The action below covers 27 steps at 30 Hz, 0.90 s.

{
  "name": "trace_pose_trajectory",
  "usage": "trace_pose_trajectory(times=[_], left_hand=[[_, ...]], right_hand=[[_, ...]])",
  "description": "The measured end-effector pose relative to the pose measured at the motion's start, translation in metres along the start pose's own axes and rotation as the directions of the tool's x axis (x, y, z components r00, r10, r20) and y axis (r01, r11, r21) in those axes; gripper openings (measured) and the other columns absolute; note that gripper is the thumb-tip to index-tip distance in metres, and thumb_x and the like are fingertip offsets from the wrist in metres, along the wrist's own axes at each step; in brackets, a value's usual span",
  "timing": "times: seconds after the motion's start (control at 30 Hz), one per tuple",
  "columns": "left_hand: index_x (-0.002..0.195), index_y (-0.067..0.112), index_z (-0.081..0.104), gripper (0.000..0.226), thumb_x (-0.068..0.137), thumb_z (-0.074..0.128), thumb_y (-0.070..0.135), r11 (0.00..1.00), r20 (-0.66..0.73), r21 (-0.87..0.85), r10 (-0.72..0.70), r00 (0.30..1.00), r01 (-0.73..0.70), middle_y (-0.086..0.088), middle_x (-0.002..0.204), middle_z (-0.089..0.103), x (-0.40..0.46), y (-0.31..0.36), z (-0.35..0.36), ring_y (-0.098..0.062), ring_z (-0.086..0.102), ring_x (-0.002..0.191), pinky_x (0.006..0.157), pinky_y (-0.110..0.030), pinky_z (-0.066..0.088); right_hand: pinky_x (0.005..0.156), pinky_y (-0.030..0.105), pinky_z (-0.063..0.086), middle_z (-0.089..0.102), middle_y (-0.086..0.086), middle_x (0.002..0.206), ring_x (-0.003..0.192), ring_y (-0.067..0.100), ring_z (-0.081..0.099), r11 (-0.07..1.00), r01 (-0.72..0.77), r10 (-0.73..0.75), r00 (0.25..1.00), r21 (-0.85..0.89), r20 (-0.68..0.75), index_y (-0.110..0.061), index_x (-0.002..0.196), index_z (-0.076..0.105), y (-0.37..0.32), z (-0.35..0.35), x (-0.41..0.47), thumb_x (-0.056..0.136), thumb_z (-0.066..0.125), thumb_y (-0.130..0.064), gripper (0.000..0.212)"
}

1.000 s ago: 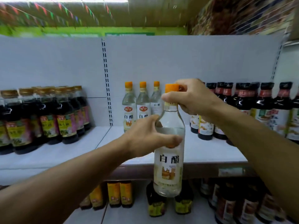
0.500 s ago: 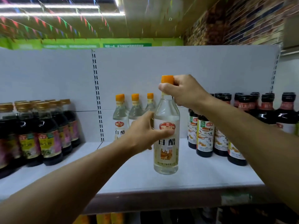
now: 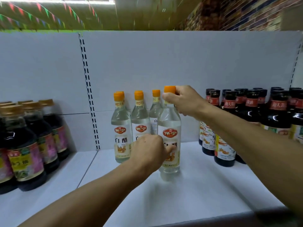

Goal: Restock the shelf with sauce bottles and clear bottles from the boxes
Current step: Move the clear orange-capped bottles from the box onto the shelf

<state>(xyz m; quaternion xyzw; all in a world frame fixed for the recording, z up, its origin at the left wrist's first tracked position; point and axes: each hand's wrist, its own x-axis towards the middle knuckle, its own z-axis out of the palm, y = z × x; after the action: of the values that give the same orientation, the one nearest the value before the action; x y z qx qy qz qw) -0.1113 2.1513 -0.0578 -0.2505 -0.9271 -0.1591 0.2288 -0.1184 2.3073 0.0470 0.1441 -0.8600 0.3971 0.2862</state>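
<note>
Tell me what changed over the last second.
The clear bottle went from held out below the shelf edge up and back onto the shelf, beside the other clear bottles. Unchanged: right hand grips its neck, left hand holds its body.

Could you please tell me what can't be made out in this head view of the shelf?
- Clear bottle: lower label covered by the left hand.
- Its neck: hidden under the right hand.
- Dark bottles on the right: partly behind the right forearm.
- Boxes: out of frame.
- Left brown bottles: labels blurred.
</note>
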Motion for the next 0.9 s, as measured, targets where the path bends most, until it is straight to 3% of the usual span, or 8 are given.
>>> trace_pose_trajectory(times=[0.07, 0.2, 0.33, 0.53, 0.77, 0.9], left_hand=[[0.075, 0.016, 0.062, 0.048, 0.085, 0.058, 0.063, 1.000, -0.007, 0.021, 0.007, 1.000, -0.007, 0.002, 0.084, 0.069, 0.009, -0.007, 0.008, -0.007, 0.051, 0.056, 0.053, -0.023, 0.041], [0.099, 0.014, 0.072, 0.048, 0.088, 0.058, 0.059, 0.999, 0.038, -0.034, 0.003, 0.999, -0.001, -0.002, 0.104, 0.073, 0.026, -0.020, 0.027, -0.019, 0.069, 0.087, 0.078, -0.034, 0.057], [0.102, 0.015, 0.072, 0.049, 0.087, 0.058, 0.060, 0.995, 0.039, -0.102, 0.002, 0.999, 0.002, -0.001, 0.109, 0.073, 0.040, -0.029, 0.042, -0.019, 0.070, 0.093, 0.083, -0.036, 0.057], [0.096, 0.014, 0.072, 0.048, 0.089, 0.057, 0.059, 0.997, 0.003, -0.082, 0.002, 1.000, -0.002, -0.003, 0.100, 0.074, 0.056, -0.033, 0.053, -0.020, 0.070, 0.086, 0.076, -0.032, 0.055], [0.089, 0.012, 0.071, 0.040, 0.092, 0.057, 0.049, 1.000, -0.060, 0.009, -0.007, 0.998, 0.008, -0.006, 0.089, 0.073, 0.065, -0.031, 0.063, -0.019, 0.054, 0.066, 0.061, -0.028, 0.037], [0.093, 0.012, 0.071, 0.041, 0.092, 0.057, 0.050, 1.000, -0.055, 0.011, 0.006, 0.998, -0.006, -0.006, 0.093, 0.073, 0.065, -0.031, 0.063, -0.024, 0.066, 0.080, 0.066, -0.030, 0.044]], right_hand=[[0.044, 0.025, 0.038, 0.045, -0.010, 0.053, 0.044, 0.004, 0.043, 1.000, -0.006, 0.006, 1.000, -0.012, 0.008, -0.020, 0.072, 0.051, 0.010, 0.008, 0.008, 0.085, 0.059, -0.042, 0.026], [0.047, 0.028, 0.040, 0.049, -0.001, 0.062, 0.048, 0.008, 0.047, 0.999, -0.031, 0.032, 0.999, -0.014, 0.026, -0.018, 0.075, 0.055, 0.029, 0.020, 0.023, 0.083, 0.059, -0.045, 0.029], [0.046, 0.029, 0.042, 0.052, 0.002, 0.063, 0.049, 0.011, 0.048, 0.999, -0.051, 0.051, 0.998, 0.001, 0.041, -0.015, 0.079, 0.058, 0.044, 0.026, 0.037, 0.083, 0.059, -0.046, 0.031], [0.044, 0.029, 0.045, 0.054, -0.007, 0.056, 0.046, 0.008, 0.051, 0.998, -0.066, 0.065, 0.996, 0.012, 0.060, -0.014, 0.080, 0.058, 0.053, 0.031, 0.052, 0.089, 0.059, -0.035, 0.023], [0.045, 0.027, 0.045, 0.052, 0.002, 0.067, 0.046, 0.004, 0.051, 0.999, -0.046, 0.047, 0.996, -0.009, 0.075, -0.016, 0.083, 0.054, 0.057, 0.038, 0.063, 0.093, 0.056, -0.032, 0.020], [0.051, 0.029, 0.048, 0.054, 0.003, 0.073, 0.056, 0.010, 0.054, 0.999, -0.038, 0.040, 0.996, -0.018, 0.085, -0.013, 0.091, 0.055, 0.058, 0.038, 0.061, 0.094, 0.055, -0.036, 0.023]])
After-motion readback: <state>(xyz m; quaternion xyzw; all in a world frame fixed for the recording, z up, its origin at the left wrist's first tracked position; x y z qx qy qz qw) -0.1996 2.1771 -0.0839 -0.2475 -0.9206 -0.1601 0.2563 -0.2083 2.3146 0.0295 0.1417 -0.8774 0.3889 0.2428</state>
